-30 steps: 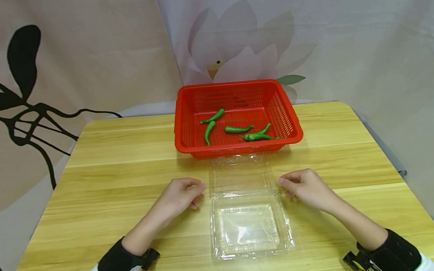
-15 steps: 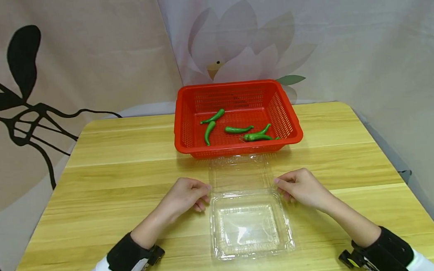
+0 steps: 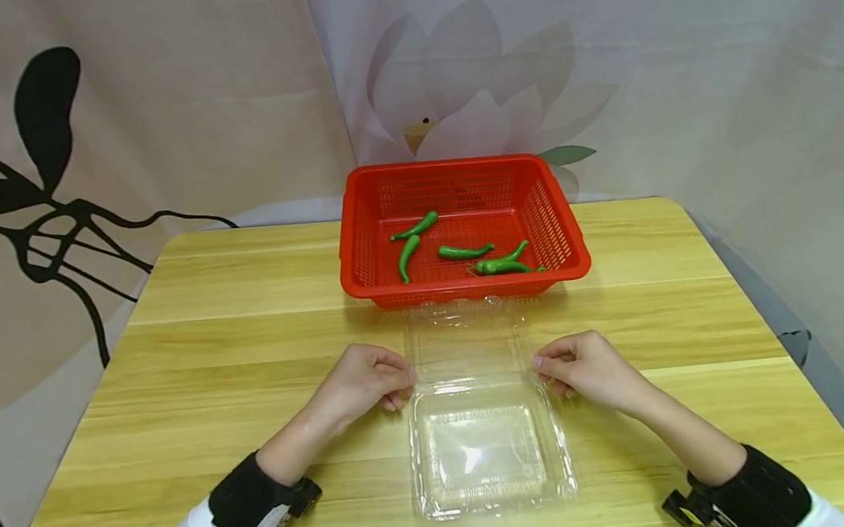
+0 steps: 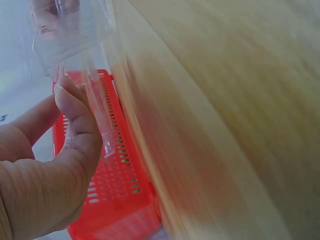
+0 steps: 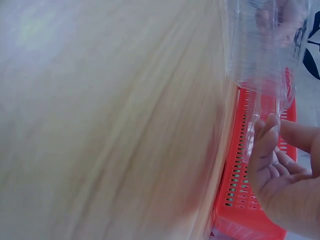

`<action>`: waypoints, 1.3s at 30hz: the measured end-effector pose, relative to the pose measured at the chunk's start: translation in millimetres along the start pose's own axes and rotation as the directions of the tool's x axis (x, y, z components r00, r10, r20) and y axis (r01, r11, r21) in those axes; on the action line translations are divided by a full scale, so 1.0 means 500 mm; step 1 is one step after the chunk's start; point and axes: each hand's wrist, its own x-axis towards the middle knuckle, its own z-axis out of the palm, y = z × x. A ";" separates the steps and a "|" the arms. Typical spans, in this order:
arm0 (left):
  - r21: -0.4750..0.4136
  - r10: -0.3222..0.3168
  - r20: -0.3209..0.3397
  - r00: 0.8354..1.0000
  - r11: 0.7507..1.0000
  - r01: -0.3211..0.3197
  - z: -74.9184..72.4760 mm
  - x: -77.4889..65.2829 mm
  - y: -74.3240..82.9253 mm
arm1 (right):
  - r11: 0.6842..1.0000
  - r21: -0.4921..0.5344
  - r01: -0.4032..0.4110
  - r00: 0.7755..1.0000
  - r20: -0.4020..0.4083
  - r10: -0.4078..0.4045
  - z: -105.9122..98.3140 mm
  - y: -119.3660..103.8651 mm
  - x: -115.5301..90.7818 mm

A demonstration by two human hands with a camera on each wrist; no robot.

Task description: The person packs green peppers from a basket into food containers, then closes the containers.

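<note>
Pale printed fabric [image 3: 708, 77] hangs far beyond the left hand [image 3: 364, 381] and right hand [image 3: 580, 364], behind a wooden counter [image 3: 219, 389] that spreads beneath both. Straight ahead of the hands sits a red basket [image 3: 467, 292]. Between them is a clear container [image 3: 492, 461], opened out, one half reaching toward the basket, the other on the near side. Both hands are well apart, each pinching the container's side near its hinge. Green peppers [image 3: 463, 252], smallest of all, lie in the basket. Positioning the container seems the step in hand; the next move probably calls for equal, gentle effort from both hands, lest thin plastic twist.
</note>
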 end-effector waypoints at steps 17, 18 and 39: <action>0.006 0.006 0.008 1.000 1.000 -0.006 0.007 -0.021 0.000 | 1.000 -0.011 0.024 0.999 0.034 -0.023 0.005 -0.003 -0.019; 0.006 0.009 0.008 1.000 1.000 -0.009 0.007 -0.022 0.000 | 1.000 -0.011 0.028 0.999 0.038 -0.027 0.004 -0.002 -0.019; 0.009 0.056 -0.029 0.998 0.998 -0.056 0.008 -0.028 0.007 | 0.999 0.014 0.053 0.998 0.034 -0.053 0.002 -0.007 -0.023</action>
